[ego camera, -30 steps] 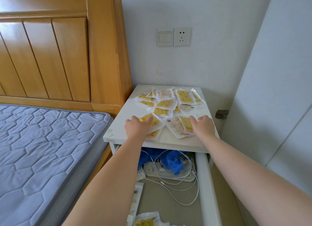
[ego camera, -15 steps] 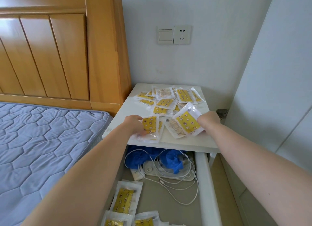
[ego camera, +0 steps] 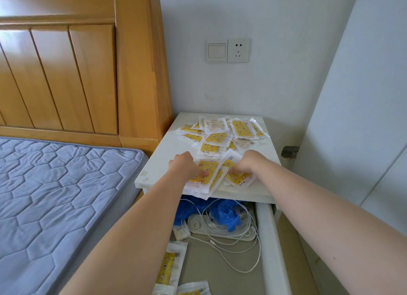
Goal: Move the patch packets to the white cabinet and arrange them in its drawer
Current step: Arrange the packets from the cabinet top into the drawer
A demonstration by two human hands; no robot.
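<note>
The person's left hand [ego camera: 185, 167] and right hand [ego camera: 248, 162] are both at the front edge of the white cabinet [ego camera: 158, 169]. Fingers on both are curled down, gripping a messy stack [ego camera: 204, 181] of yellow patch packets. The stack pokes out a bit over the edge, right above the open drawer [ego camera: 269, 239]. Everything else sits in a loose pile [ego camera: 220, 136] toward the back of the cabinet top. A few packets [ego camera: 168, 266] already lie in the drawer's near left corner. Further in there are blue gloves [ego camera: 226, 215] tangled up with a white cable [ego camera: 244, 253]. The mattress [ego camera: 55, 195] is just to the left.
</note>
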